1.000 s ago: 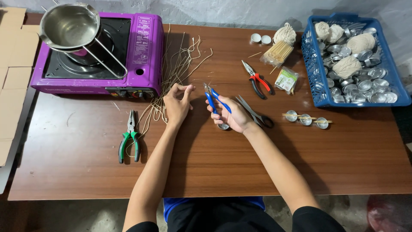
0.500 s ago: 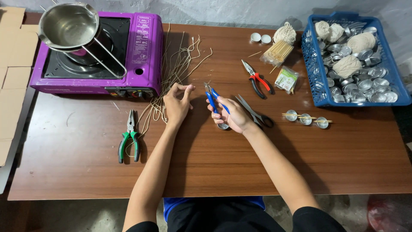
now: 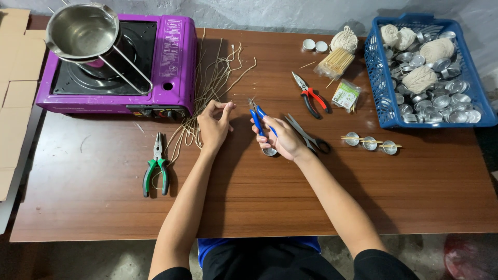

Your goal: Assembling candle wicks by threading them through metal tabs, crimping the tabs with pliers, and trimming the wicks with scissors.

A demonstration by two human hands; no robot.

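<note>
A purple portable stove (image 3: 116, 67) sits at the far left of the brown table (image 3: 259, 207), carrying a steel pot (image 3: 83, 32) with a long handle, and flattened cardboard (image 3: 13, 78) lies off the table's left edge. Green-handled pliers (image 3: 155, 168) lie near the left forearm, red-handled pliers (image 3: 310, 94) and grey scissors (image 3: 307, 135) lie beyond the right hand, and three small metal cups (image 3: 370, 143) threaded on thin sticks rest further right. A blue basket (image 3: 430, 70) at the far right holds many metal cups and balls of string, with a bundle of wooden sticks (image 3: 335, 61) beside it. Nothing blocks the view of the hands. The left hand (image 3: 213, 127) rests at the near end of a loose heap of tan wicks (image 3: 212, 88), thumb and fingers pinched together on something too thin to make out. The right hand (image 3: 280, 137) is clamped on blue-handled pliers (image 3: 258, 114) at the table's middle, tips pointing away; the tips are too small to read. A small metal cup (image 3: 270, 151) shows just under that hand, partly hidden by it.
</note>
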